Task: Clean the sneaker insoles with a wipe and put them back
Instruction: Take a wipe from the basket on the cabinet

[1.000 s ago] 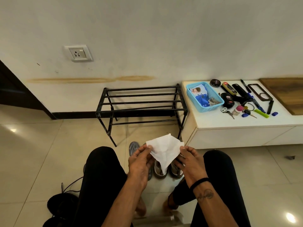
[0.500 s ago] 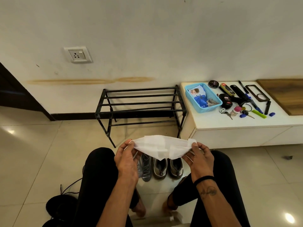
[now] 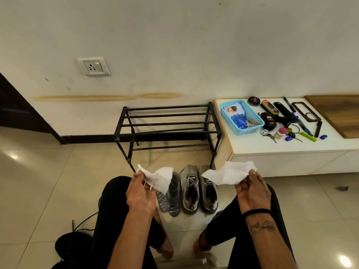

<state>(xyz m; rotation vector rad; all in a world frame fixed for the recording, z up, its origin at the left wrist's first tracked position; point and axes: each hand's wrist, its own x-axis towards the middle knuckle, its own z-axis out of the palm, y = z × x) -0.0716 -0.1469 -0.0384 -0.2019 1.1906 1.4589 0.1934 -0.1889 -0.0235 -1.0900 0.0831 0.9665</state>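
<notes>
My left hand (image 3: 140, 193) pinches one white wipe piece (image 3: 159, 177) and my right hand (image 3: 252, 193) pinches a second white wipe piece (image 3: 227, 174); the two pieces hang apart above the floor. Below them, a pair of grey sneakers (image 3: 199, 189) stands side by side on the tiles with the openings facing up. Two grey insoles (image 3: 171, 200) lie flat just left of the sneakers, partly hidden by the left wipe piece and my left hand.
A black metal shoe rack (image 3: 167, 129) stands against the wall behind the sneakers. To the right, a low white cabinet (image 3: 281, 150) carries a blue basket (image 3: 241, 117) with a wipes pack, polish tins, pens and keys. A black object (image 3: 71, 247) lies at the lower left.
The single wipe stretched between both hands has parted into two pieces. My hands have moved apart, left hand leftward and right hand rightward, uncovering the sneakers and insoles.
</notes>
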